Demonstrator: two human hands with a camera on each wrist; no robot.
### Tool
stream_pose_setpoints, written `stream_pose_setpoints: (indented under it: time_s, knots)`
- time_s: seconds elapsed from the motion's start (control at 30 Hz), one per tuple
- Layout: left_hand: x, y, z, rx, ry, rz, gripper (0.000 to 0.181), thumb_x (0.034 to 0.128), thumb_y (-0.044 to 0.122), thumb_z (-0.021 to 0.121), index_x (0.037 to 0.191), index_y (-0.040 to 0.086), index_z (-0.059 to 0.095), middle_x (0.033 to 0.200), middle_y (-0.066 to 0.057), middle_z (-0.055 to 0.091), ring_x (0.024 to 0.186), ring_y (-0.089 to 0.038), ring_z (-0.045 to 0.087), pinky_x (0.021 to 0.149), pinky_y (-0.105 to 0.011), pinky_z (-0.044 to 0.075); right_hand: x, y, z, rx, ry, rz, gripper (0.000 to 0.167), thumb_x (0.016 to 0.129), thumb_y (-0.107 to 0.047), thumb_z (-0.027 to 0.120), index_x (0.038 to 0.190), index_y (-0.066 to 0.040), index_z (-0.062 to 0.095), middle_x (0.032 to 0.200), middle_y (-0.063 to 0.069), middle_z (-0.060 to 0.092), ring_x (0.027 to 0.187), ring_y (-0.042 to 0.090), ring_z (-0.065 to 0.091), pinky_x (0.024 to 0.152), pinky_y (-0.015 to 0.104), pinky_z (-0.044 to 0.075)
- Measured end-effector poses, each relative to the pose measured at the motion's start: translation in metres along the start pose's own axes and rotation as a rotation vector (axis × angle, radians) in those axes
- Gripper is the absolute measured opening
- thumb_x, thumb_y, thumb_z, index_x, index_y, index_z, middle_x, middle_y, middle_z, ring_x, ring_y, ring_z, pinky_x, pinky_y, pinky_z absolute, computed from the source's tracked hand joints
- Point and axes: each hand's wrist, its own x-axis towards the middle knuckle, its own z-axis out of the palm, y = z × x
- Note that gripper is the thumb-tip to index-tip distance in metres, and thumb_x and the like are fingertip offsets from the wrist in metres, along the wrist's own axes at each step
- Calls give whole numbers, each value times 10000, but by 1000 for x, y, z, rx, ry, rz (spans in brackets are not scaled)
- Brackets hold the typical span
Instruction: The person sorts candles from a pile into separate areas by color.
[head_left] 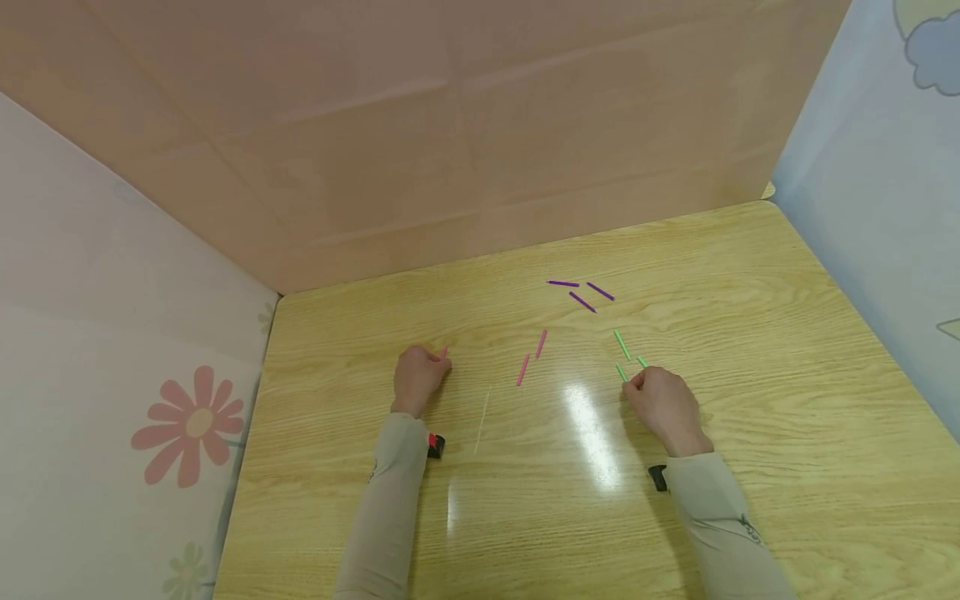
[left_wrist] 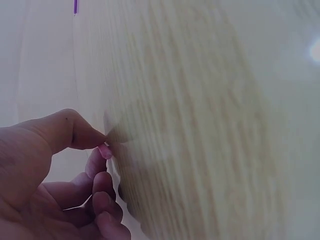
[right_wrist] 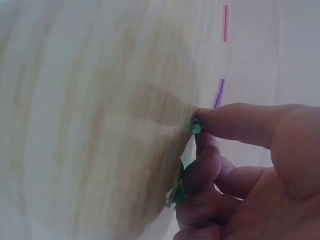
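My left hand (head_left: 420, 377) is at the left part of the table, pinching a short pink stick (left_wrist: 105, 151) between thumb and index finger. On the right, my right hand (head_left: 665, 406) pinches the end of a short green stick (head_left: 622, 372) close to the tabletop. A second green stick (head_left: 642, 362) is partly hidden by that hand's fingers; a third green stick (head_left: 622, 344) lies just beyond it. Between the hands, two pink sticks lie nearly end to end, the farther pink stick (head_left: 542, 343) and the nearer pink stick (head_left: 522, 370).
Farther back lie three purple sticks: a left one (head_left: 563, 283), a right one (head_left: 601, 291) and a nearer one (head_left: 582, 302). The wood-grain table (head_left: 525, 533) meets a pinkish-brown panel (head_left: 465, 167) at its back. Patterned walls stand at both sides.
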Motion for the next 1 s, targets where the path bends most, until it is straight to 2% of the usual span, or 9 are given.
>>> stream_pose_setpoints:
  time_s: [0.17,0.47,0.63,0.87,1.0]
  knots:
    - [0,0,0,-5,0,1,202,836,207,679,865,31,773,967,-129,738,814,-259,678,733,-402,540,0,0,0,-2,-3,-2,316,928,-161,476,989,87,663,621,56,578,463,125,436,419,254,360]
    - [0,-3,2,-15,14,7,203,823,205,663,838,35,773,961,-119,735,741,-211,629,657,-339,511,-2,-1,0,2,0,0,306,926,-156,487,987,87,663,635,64,593,470,131,444,422,269,368]
    - [0,-2,3,-57,29,22,240,847,253,655,807,46,772,903,-112,739,739,-221,632,695,-368,521,-2,-1,-1,0,-3,2,309,930,-159,486,992,88,661,633,63,593,465,129,442,420,266,366]
    - [-2,6,4,-125,-6,47,233,843,271,648,868,72,767,984,-101,728,898,-256,663,802,-406,536,-2,-1,0,2,-3,3,311,931,-159,482,996,89,658,625,59,583,460,125,437,415,253,359]
    - [-4,12,5,-162,-17,59,266,867,319,648,842,82,765,967,-91,725,882,-249,655,790,-399,531,-2,-1,0,5,-7,6,315,929,-160,476,1001,90,654,624,58,577,461,125,435,414,246,355]
